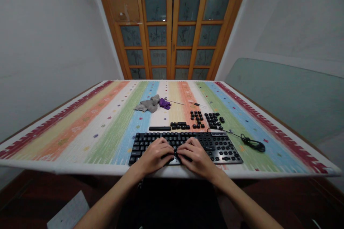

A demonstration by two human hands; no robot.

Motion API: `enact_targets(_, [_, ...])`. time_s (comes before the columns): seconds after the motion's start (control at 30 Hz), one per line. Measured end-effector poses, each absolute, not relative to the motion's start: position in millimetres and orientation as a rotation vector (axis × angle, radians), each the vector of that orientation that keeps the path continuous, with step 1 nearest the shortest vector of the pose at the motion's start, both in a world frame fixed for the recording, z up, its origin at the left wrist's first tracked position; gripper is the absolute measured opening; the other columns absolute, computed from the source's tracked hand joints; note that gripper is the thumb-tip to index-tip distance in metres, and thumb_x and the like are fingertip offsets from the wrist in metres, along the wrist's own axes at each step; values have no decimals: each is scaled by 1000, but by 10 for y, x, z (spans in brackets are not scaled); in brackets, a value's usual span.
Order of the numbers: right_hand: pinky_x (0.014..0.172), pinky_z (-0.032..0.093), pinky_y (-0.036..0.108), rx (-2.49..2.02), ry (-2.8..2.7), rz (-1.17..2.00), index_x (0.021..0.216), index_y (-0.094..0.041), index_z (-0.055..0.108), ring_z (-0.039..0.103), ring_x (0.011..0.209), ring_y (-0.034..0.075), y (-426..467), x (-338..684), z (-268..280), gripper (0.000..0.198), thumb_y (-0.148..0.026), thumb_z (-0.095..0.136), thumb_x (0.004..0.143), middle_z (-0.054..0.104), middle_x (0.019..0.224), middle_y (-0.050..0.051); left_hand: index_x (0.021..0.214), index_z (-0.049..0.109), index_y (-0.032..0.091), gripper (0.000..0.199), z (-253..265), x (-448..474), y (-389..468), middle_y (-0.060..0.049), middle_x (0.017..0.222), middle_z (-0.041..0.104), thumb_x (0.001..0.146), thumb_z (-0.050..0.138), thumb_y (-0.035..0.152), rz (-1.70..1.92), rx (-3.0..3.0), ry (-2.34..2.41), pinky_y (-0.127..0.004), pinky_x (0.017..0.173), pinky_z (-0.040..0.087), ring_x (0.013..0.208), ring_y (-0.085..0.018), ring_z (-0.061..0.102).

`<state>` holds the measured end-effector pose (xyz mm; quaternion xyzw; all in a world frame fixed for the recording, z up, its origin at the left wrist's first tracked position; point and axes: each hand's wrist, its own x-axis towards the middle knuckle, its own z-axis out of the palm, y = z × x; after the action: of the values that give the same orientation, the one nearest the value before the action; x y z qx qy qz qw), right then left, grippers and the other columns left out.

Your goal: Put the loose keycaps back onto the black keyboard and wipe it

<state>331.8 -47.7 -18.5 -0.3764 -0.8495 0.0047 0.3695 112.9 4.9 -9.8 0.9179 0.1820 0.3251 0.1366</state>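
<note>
A black keyboard [228,155] lies along the table's near edge. Keys fill its left part, while bare sockets show on its right part. My left hand [157,155] rests over the middle of the keyboard with its fingers curled. From the other side, my right hand [195,155] meets it, also curled. Between the fingertips of both hands is a small black keycap [176,153], low on the board and partly hidden by the fingers. Beyond the keyboard lie a long space bar [159,128] and several loose keycaps [197,116].
A grey cloth [149,104] and a purple cloth [165,103] lie farther back. Near them are a thin rod [175,102] and a small wire tool [197,105]. The coiled cable [254,144] sits right of the keyboard. A striped tablecloth [107,125] covers the table.
</note>
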Motion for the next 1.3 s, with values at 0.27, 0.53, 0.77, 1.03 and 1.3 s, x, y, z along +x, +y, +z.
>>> enact_targets(0.27, [78, 44, 38, -975, -2259, -74, 99, -18, 70, 50, 88, 22, -499, 3315, -194, 18, -18, 52, 99, 70, 97, 7, 92, 72, 18, 11, -122, 1143, 34, -5, 89, 74, 93, 61, 20, 1007, 2726, 486, -34, 80, 50, 86, -19, 56])
enact_targets(0.53, [83, 44, 41, -1057, -2233, -102, 91, -17, 68, 48, 97, 25, -544, 3258, -155, 11, -16, 58, 92, 62, 107, 11, 80, 71, 18, 13, -62, 1145, -10, -9, 107, 64, 89, 62, 19, 927, 2805, 609, -38, 88, 49, 101, -23, 52])
enact_targets(0.77, [91, 41, 45, -1185, -2202, -52, 79, -19, 68, 46, 109, 30, -495, 3239, -169, 7, -20, 68, 86, 57, 114, 11, 75, 70, 18, 11, 7, 1194, 4, -8, 112, 61, 84, 65, 22, 758, 2836, 678, -41, 93, 45, 107, -25, 51])
enact_targets(1.03, [97, 39, 47, -1128, -2275, 125, 97, -22, 72, 48, 112, 28, -422, 3413, 24, 10, -24, 66, 89, 60, 117, 9, 79, 72, 19, 11, 271, 1206, 223, -7, 105, 63, 84, 68, 27, 642, 2779, 568, -36, 92, 46, 103, -23, 54])
enact_targets(1.3, [86, 43, 39, -1336, -2196, 66, 93, -20, 73, 56, 93, 24, 506, 3904, 118, 15, -18, 58, 90, 71, 94, 7, 95, 74, 16, 14, 415, 1432, 1094, -7, 95, 71, 91, 61, 21, 522, 2732, 704, -31, 88, 46, 92, -20, 64])
